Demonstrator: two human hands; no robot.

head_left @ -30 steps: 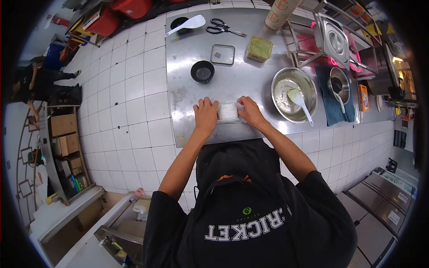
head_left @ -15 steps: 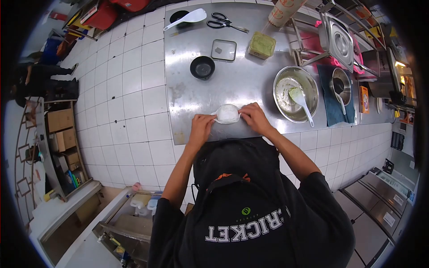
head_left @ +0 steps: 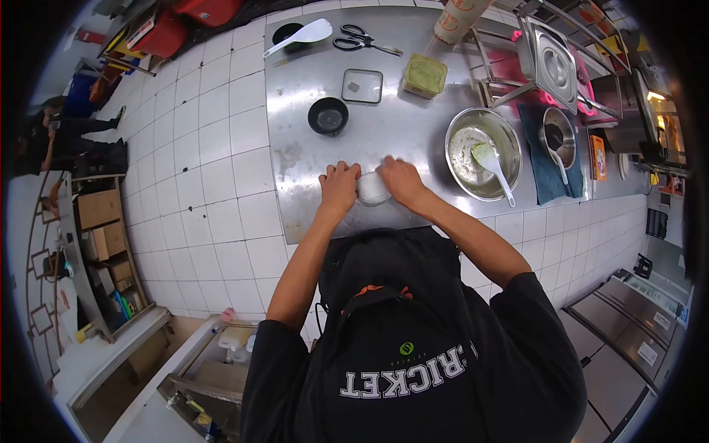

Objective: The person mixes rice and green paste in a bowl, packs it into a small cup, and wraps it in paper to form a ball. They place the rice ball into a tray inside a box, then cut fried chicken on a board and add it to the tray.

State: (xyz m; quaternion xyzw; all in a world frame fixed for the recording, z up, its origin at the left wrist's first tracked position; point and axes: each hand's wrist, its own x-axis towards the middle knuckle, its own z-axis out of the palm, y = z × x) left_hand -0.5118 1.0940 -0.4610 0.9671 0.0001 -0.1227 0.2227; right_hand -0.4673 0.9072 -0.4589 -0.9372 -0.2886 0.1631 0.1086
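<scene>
A small round white bundle [head_left: 373,190], apparently wrapped in clear plastic film, rests on the steel table near its front edge. My left hand [head_left: 340,186] is closed at the bundle's left side, fingers curled over and pointing forward. On the opposite side, my right hand [head_left: 401,181] is closed against the bundle, its fingertips slightly blurred. The fingers hide the bundle's two sides, so the exact pinch points cannot be made out. Loose film seems to lie on the table just in front of my body.
Ahead are a black bowl [head_left: 328,117], a glass lid [head_left: 362,86], scissors [head_left: 367,42], a white paddle [head_left: 299,38] and a container of green paste [head_left: 425,76]. To the right sit a large steel bowl [head_left: 459,155] with a white spatula [head_left: 493,171] and a metal rack [head_left: 509,94].
Both hands have moved forward and rolled over along the bundle's sides, from pinching the wrap's twisted ends. The bundle looks narrower between them. The whole view has shifted slightly.
</scene>
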